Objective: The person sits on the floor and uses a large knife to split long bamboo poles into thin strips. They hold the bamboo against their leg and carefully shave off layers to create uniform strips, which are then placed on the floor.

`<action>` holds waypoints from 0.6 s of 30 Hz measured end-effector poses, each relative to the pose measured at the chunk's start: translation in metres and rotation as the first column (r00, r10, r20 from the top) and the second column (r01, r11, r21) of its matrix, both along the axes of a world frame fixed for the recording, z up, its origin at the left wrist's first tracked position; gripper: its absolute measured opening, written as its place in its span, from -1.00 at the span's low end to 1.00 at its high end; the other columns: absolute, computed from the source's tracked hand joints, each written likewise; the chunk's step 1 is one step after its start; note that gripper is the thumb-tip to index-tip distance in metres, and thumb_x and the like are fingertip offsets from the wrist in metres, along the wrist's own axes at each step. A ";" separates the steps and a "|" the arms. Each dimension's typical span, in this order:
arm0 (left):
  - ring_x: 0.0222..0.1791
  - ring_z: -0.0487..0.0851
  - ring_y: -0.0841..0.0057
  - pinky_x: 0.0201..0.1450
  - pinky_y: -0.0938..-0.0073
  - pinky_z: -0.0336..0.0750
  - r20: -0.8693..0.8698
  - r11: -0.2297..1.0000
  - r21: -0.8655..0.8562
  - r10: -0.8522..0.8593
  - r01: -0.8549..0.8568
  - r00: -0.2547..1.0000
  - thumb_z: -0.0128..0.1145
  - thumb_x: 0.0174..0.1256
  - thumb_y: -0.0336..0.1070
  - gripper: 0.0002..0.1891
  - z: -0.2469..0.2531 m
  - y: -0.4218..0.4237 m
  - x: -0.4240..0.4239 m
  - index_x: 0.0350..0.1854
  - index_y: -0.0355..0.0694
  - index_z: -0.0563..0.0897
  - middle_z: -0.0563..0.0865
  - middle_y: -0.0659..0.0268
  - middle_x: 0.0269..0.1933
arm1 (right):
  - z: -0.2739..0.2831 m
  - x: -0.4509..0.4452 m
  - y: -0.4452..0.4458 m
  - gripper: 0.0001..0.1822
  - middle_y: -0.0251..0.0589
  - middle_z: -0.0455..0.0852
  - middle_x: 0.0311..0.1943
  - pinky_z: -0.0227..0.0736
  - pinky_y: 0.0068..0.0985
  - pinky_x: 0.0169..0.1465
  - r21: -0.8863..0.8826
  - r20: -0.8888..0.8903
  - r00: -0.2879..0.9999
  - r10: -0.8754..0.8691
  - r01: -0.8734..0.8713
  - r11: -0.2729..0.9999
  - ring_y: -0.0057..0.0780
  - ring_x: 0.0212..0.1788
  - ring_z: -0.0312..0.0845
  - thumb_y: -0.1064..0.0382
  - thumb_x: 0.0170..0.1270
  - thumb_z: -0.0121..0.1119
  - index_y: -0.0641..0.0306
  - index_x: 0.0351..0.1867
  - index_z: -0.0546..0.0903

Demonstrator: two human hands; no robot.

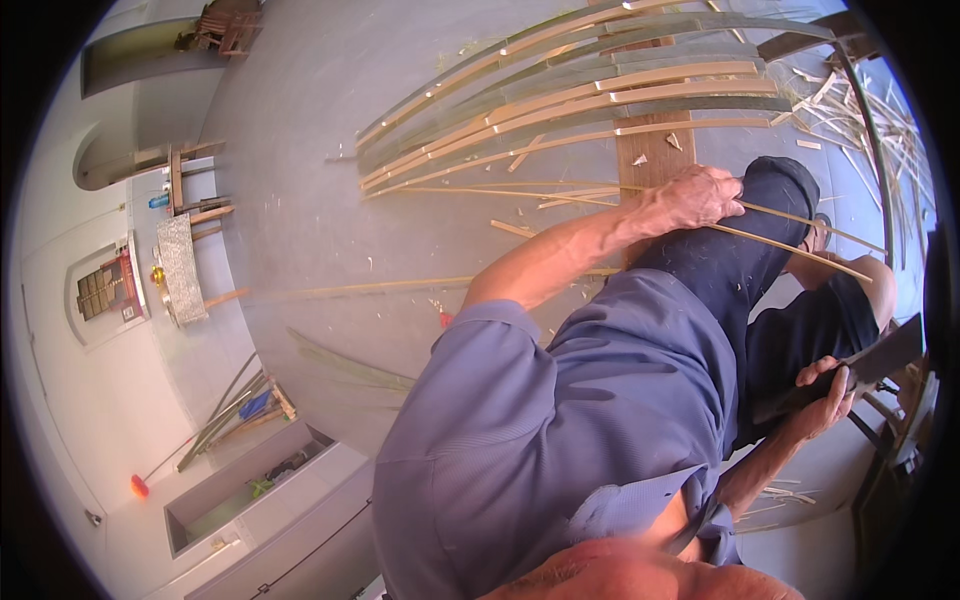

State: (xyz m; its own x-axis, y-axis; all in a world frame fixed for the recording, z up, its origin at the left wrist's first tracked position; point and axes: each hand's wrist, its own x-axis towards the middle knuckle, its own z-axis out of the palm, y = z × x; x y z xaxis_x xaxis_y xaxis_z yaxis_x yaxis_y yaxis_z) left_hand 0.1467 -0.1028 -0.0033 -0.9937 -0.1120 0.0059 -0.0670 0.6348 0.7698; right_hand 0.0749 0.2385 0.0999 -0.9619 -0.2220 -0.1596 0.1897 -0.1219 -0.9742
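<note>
My left hand (697,199) rests over my raised thigh, its fingers closed round thin bamboo strips (795,251). Two strip ends stick out past the fingers toward the knees, and long thin lengths run back behind the hand over the floor. Lower in the picture, near the other thigh, my right hand (825,397) grips a large knife with a broad dark blade (889,352); the handle is mostly hidden by the fingers. The blade points away from my body and stands apart from the strips.
Wide split bamboo slats (555,109) lie across a wooden board (656,150) on the grey floor. Bamboo shavings (870,120) are heaped beyond my knees. A dark frame (862,120) stands at the right. Along the far wall are a stone-topped bench (180,270) and a long trough (247,487).
</note>
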 end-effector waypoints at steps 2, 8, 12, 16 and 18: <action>-0.14 0.74 0.07 -0.07 0.13 0.63 -0.023 1.000 -0.006 0.002 -0.003 1.000 0.27 0.37 -0.12 -0.70 -0.005 -0.004 -0.001 -0.19 -0.32 0.72 0.76 0.01 -0.18 | -0.006 0.000 0.004 -0.80 0.01 0.66 -0.39 0.46 -0.50 -0.51 -0.043 -0.016 1.000 -0.002 0.001 0.999 -0.41 -0.57 0.50 0.30 0.56 0.00 0.43 -0.06 0.52; -0.31 0.69 0.22 -0.20 0.19 0.59 -0.375 0.956 -0.200 0.128 -0.215 0.918 0.33 0.29 -0.21 -0.77 0.052 0.004 0.000 -0.37 -0.29 0.66 0.60 0.17 -0.38 | -0.016 -0.008 0.013 -0.79 0.00 0.65 -0.38 0.46 -0.48 -0.51 -0.124 0.003 0.999 0.039 -0.038 0.992 -0.40 -0.56 0.50 0.28 0.57 -0.01 0.43 -0.02 0.51; -0.43 0.69 0.28 -0.40 0.22 0.60 -0.613 0.936 -0.172 0.142 -0.307 0.777 0.35 0.25 -0.22 -0.77 0.133 0.027 -0.006 -0.41 -0.27 0.62 0.61 0.17 -0.42 | -0.022 -0.011 0.014 -0.79 -0.01 0.64 -0.37 0.45 -0.49 -0.50 -0.152 -0.016 0.997 0.070 -0.072 0.986 -0.40 -0.56 0.50 0.27 0.57 0.00 0.42 -0.02 0.51; -0.39 0.69 0.26 -0.43 0.20 0.58 -0.440 0.970 -0.208 0.024 -0.128 0.897 0.24 0.14 -0.32 -0.88 0.201 0.045 -0.004 -0.46 -0.25 0.60 0.60 0.17 -0.52 | -0.023 -0.014 0.011 -0.79 -0.03 0.64 -0.38 0.42 -0.51 -0.51 -0.176 0.028 0.997 0.066 -0.060 0.983 -0.42 -0.56 0.49 0.26 0.57 0.01 0.41 -0.02 0.52; -0.39 0.69 0.29 -0.45 0.19 0.54 -0.469 0.956 -0.276 -0.044 -0.098 0.882 0.27 0.09 -0.32 -0.88 0.238 0.051 -0.019 -0.47 -0.22 0.61 0.62 0.20 -0.53 | -0.024 -0.018 0.013 -0.78 -0.05 0.63 -0.39 0.42 -0.51 -0.51 -0.189 0.042 0.997 0.064 -0.055 0.980 -0.42 -0.55 0.49 0.25 0.58 0.02 0.40 -0.01 0.52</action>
